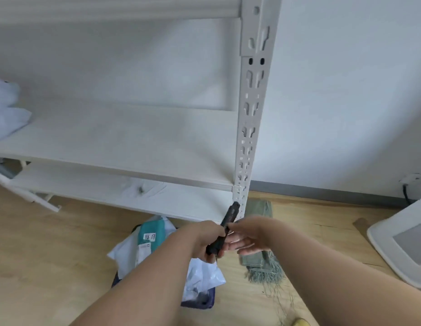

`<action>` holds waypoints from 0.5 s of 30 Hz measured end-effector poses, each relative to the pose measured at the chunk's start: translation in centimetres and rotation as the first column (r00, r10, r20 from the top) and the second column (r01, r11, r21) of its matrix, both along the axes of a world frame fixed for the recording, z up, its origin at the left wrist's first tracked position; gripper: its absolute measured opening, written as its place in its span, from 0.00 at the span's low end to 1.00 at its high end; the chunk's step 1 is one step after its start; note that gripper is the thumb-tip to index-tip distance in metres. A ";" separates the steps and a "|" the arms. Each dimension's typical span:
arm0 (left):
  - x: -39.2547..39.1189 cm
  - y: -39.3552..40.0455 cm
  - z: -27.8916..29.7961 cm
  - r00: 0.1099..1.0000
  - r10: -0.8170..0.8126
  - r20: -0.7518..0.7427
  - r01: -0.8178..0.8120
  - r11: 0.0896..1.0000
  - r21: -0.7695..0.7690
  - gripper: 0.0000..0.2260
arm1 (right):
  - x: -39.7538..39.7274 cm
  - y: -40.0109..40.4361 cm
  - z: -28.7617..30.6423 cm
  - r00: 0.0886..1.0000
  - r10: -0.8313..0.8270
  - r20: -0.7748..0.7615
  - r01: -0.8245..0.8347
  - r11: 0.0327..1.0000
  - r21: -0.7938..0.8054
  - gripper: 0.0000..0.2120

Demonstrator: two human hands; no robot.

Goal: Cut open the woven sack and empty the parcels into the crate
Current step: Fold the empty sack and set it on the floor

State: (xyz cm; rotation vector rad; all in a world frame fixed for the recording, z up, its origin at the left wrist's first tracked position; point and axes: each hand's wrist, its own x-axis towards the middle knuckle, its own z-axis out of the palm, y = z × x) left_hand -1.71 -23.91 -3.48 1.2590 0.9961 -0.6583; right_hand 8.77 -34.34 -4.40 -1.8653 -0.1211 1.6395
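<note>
Floor: pale wood boards point(51, 255), grey skirting along the white wall.
Shelving: white metal rack point(249, 118) ahead of me, two low shelves in view.
Cutter: black utility knife point(224, 228), long axis tilted, upper end pointing up and right toward the rack post, lower end toward me.
Left hand point(204, 241): I have it wrapped round the cutter's lower half.
Right hand point(247, 238): fingers spread loosely, tips at the cutter's middle; I cannot tell whether they pinch it.
Crate: dark blue bin point(204, 302) under my left forearm, holding white and teal parcels point(143, 241).
Mop: grey-green mop head point(261, 262) on the floor, right of the crate.
</note>
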 end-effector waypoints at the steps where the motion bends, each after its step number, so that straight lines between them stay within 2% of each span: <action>1: -1.3 1.3 0.3 0.995 0.082 0.053 -0.082 0.997 0.008 0.09 | -1.4 1.7 0.6 0.999 -0.046 0.028 0.045 0.998 0.043 0.11; 4: -3.2 4.6 1.2 0.925 0.264 0.272 -0.276 0.961 0.006 0.09 | -4.3 5.7 2.3 0.980 -0.177 0.090 0.160 0.972 0.175 0.08; 7: -3.4 7.0 1.9 0.870 0.317 0.377 -0.298 0.948 -0.109 0.10 | -5.0 7.9 2.8 0.937 -0.347 0.030 0.330 0.912 0.244 0.06; 9: -3.0 7.9 1.9 0.859 0.304 0.411 -0.277 0.953 -0.127 0.10 | -4.3 8.7 2.5 0.885 -0.465 0.008 0.445 0.851 0.281 0.07; 12: -1.7 8.6 1.3 0.852 0.270 0.449 -0.321 0.946 0.040 0.16 | -1.7 10.1 1.7 0.781 -0.619 0.080 0.565 0.756 0.331 0.09; 15: 0.1 9.2 0.7 0.830 0.310 0.463 -0.413 0.900 0.138 0.20 | 0.5 11.9 0.6 0.768 -0.620 0.160 0.543 0.763 0.351 0.12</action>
